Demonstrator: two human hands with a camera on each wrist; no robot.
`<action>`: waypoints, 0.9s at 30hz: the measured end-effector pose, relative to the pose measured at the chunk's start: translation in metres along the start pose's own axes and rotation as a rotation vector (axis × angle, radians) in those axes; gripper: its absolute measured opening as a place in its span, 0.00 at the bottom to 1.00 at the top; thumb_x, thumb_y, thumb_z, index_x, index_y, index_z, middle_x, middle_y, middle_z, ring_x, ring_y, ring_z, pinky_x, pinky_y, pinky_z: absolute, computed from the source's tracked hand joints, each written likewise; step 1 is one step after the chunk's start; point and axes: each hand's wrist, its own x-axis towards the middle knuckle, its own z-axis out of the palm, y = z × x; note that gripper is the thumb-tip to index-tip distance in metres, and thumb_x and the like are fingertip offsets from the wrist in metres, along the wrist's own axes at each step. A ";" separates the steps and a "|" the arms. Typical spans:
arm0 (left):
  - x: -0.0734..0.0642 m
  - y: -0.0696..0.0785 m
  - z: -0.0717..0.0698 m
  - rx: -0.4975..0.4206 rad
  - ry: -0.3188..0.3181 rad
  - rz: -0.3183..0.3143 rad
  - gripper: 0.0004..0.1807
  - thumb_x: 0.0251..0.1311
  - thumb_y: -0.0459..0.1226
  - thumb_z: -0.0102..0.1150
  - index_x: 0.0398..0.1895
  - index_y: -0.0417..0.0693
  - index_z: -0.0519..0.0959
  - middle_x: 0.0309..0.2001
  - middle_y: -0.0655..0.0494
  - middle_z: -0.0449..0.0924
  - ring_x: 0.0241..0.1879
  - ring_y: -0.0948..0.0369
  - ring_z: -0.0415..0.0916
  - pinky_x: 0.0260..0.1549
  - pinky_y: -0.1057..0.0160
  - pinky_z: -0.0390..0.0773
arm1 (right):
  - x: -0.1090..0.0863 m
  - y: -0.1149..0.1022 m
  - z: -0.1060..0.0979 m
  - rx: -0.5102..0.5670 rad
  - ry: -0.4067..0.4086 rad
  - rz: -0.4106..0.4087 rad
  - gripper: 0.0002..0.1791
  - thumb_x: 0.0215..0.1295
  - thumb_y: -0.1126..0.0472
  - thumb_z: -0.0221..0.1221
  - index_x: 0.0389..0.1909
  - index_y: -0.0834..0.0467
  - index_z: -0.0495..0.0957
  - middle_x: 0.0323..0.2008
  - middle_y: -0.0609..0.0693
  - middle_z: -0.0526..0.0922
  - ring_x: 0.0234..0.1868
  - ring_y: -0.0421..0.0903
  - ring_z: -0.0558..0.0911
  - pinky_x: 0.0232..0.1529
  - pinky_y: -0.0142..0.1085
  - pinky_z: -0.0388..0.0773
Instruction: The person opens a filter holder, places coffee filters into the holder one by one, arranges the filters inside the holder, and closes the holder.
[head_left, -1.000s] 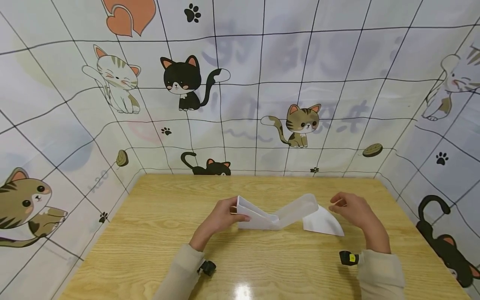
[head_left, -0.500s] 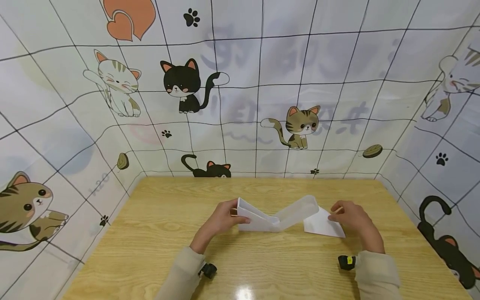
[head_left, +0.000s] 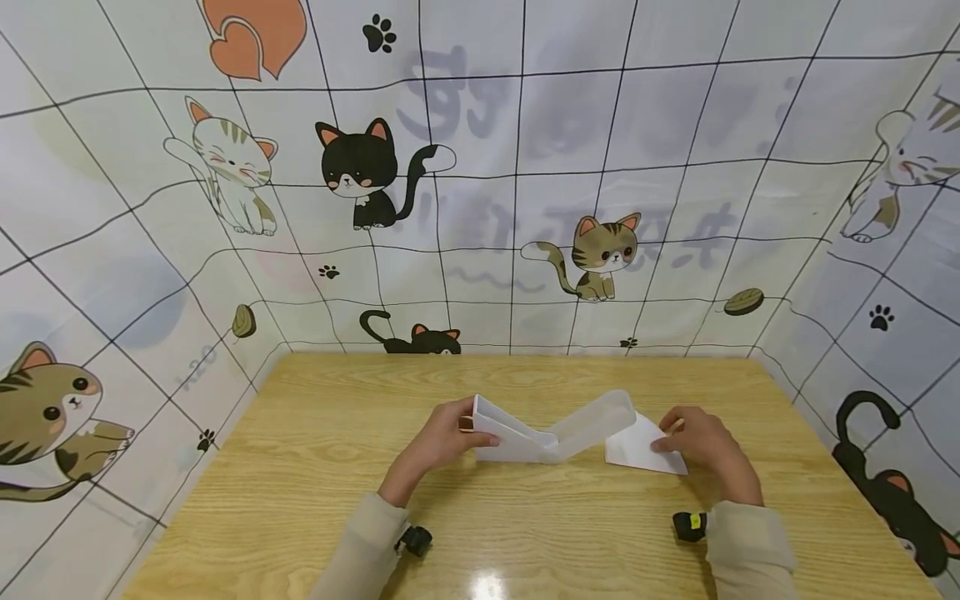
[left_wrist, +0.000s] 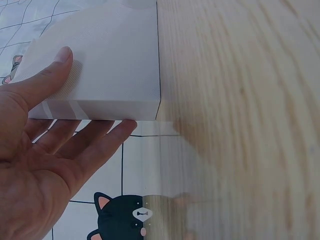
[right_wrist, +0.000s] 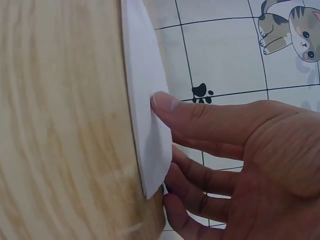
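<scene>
In the head view a white box [head_left: 506, 442] stands on the wooden table, its translucent lid [head_left: 592, 425] tipped open to the right. My left hand [head_left: 444, 435] grips the box at its left end; the left wrist view has the thumb on the broad face [left_wrist: 120, 55] and the fingers along the narrow side. Partly behind the lid lies a flat stack of white fan-shaped papers [head_left: 636, 446], like coffee filters. My right hand [head_left: 701, 437] pinches its right edge, thumb [right_wrist: 167, 102] on the near face and fingertips behind the curved edge.
The wooden table [head_left: 495, 517] runs back to a cloth wall [head_left: 480, 192] printed with cats and grid lines. Side walls of the same cloth stand left and right. Small black cameras sit at both wrists, such as the one at the right cuff [head_left: 690, 526].
My right hand has moved left and down onto the filter stack, taking its edge between thumb and fingers. The left hand and the box have stayed in place.
</scene>
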 end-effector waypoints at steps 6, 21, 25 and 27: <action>0.000 -0.001 -0.001 -0.008 -0.003 0.004 0.18 0.61 0.36 0.73 0.53 0.45 0.81 0.52 0.45 0.87 0.50 0.50 0.88 0.45 0.58 0.89 | 0.000 -0.001 0.002 0.005 0.013 0.015 0.18 0.58 0.56 0.73 0.44 0.63 0.82 0.43 0.63 0.85 0.42 0.57 0.81 0.41 0.49 0.78; -0.004 -0.002 -0.002 0.004 0.000 0.007 0.19 0.61 0.37 0.74 0.54 0.46 0.82 0.52 0.46 0.87 0.50 0.50 0.88 0.45 0.58 0.89 | -0.005 -0.001 0.004 -0.003 0.038 -0.002 0.15 0.60 0.61 0.70 0.45 0.64 0.82 0.42 0.64 0.85 0.40 0.56 0.83 0.37 0.45 0.79; -0.005 -0.002 -0.002 0.003 -0.003 0.013 0.19 0.61 0.37 0.74 0.54 0.46 0.82 0.52 0.46 0.87 0.49 0.50 0.88 0.45 0.57 0.89 | -0.008 -0.003 0.004 -0.016 0.050 0.002 0.13 0.62 0.63 0.68 0.44 0.66 0.83 0.46 0.69 0.84 0.43 0.59 0.83 0.41 0.51 0.80; -0.005 -0.002 -0.002 -0.005 -0.008 0.017 0.19 0.61 0.37 0.74 0.53 0.45 0.81 0.52 0.45 0.87 0.49 0.50 0.88 0.44 0.58 0.89 | -0.011 -0.005 0.004 -0.020 0.053 0.011 0.12 0.62 0.63 0.68 0.43 0.67 0.84 0.46 0.68 0.84 0.43 0.59 0.83 0.41 0.52 0.80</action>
